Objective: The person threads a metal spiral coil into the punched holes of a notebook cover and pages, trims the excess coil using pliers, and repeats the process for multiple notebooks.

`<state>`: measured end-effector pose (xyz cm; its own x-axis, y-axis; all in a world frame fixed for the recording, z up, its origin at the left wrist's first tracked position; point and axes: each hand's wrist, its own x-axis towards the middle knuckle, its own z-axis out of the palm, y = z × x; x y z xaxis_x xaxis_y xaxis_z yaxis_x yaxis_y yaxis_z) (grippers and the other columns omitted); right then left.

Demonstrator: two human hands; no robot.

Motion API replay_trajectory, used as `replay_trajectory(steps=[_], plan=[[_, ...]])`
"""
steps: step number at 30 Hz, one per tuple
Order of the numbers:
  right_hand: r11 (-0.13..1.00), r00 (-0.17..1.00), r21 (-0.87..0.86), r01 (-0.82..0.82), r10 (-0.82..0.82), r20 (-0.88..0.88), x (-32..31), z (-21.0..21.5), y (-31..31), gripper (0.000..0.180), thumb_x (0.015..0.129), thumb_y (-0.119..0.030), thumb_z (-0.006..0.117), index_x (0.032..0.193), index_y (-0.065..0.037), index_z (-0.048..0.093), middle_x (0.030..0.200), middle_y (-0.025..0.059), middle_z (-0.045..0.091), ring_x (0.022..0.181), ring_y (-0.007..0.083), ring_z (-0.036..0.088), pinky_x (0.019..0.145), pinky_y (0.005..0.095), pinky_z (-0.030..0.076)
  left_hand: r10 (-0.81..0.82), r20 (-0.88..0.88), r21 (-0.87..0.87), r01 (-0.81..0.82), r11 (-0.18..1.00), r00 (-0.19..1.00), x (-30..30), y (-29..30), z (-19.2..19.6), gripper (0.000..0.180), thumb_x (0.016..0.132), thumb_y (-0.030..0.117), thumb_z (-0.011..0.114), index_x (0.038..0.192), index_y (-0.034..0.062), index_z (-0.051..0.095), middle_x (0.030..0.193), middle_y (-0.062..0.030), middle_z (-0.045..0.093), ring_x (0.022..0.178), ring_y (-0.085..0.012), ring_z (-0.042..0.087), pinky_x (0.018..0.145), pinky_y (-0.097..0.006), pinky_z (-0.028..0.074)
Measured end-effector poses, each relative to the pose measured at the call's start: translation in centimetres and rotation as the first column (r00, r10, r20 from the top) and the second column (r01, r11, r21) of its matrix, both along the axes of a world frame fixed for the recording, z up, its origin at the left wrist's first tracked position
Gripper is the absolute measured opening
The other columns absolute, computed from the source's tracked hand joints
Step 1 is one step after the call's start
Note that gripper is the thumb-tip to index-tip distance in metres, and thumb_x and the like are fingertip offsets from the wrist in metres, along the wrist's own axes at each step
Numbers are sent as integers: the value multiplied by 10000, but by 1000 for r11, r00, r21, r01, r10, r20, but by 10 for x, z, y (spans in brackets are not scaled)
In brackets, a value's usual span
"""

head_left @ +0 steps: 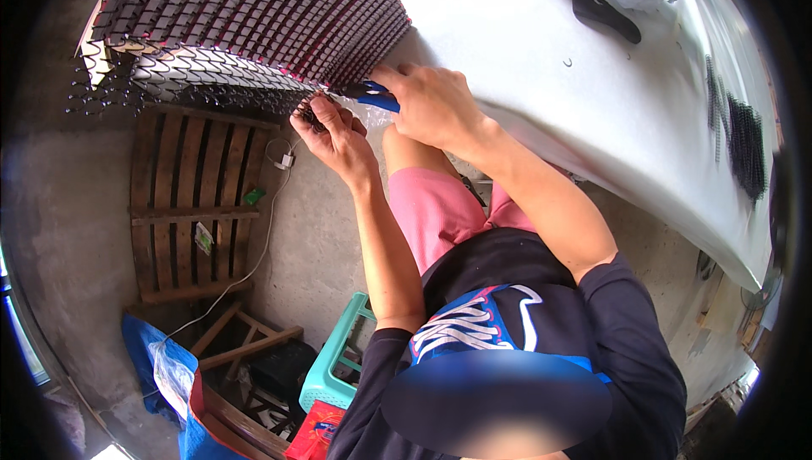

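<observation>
A wide mesh of dark links with red lines lies over the left end of the white-covered table, its lower edge hanging past the side. In my right hand is a pair of pliers with blue and black handles. The pliers point left to the mesh's hanging edge; their jaw tips are too small to make out. My left hand is closed just below those tips, thumb and fingers pinching dark links of the mesh edge.
On the table lie a black sole-shaped piece, a small hook and dark mesh. Below left are a slatted wooden pallet, a white cable, a turquoise stool, a blue bag and a red box.
</observation>
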<state>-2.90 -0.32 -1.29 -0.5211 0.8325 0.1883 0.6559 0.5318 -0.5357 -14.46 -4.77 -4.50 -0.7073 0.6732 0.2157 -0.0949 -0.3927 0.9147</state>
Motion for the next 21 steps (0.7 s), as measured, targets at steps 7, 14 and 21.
replay_trajectory(steps=[7, 14, 21], plan=[[942, 995, 325, 87, -64, -80, 7, 5, -5, 354, 706, -194, 677, 1050, -155, 608, 971, 67, 610, 960, 241, 581, 872, 453, 394, 28, -79, -5, -29, 1000, 997, 1, -1, 3, 197, 946, 305, 529, 988, 124, 460, 705, 59, 443, 515, -4, 329, 391, -158, 241], [953, 994, 293, 74, -46, -102, -1, 5, -6, 385, 688, -228, 693, 1054, -143, 608, 968, 59, 585, 955, 234, 563, 842, 442, 409, -51, -22, 13, 51, 999, 998, -4, -9, 6, 160, 942, 272, 545, 1000, 136, 484, 752, 61, 483, 525, 2, 334, 402, -149, 227], [971, 989, 230, 59, -26, -144, 2, 4, -5, 367, 706, -222, 677, 1055, -134, 607, 983, 70, 595, 976, 247, 567, 824, 440, 428, -66, -13, 26, 66, 997, 998, -6, -8, 3, 158, 949, 263, 531, 999, 122, 479, 742, 52, 477, 508, 0, 329, 392, -155, 220]])
